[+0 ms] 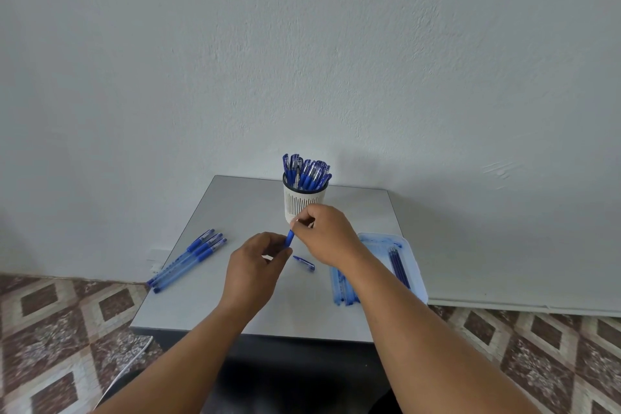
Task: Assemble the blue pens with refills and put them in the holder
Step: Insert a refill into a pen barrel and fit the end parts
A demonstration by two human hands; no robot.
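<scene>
Where the bench (235,309) extends to the left of the left hand (255,265), three assembled pens (191,259) lie side by side, long axes running from near-left to far-right, capped ends pointing away and rightward. The left hand has its fingers curled, pinching the lower end of the pen in work (289,239). This pen spans the gap between both hands; its long axis rises steeply from the left hand toward the right hand (327,235), upper end pointing up and slightly right. The right hand pinches that upper end with curled fingertips. Whether a refill is seated inside cannot be told.

A loose cap (304,263) lies on the bench just below the right hand and just right of the left hand, nearer the left fingertips, long axis pointing near-right. Fitting it appears to be the pending step.

The holder (304,202) stands directly beyond the right hand, already well filled. The tray (413,265) with refills (398,265) lies right of the right wrist.
</scene>
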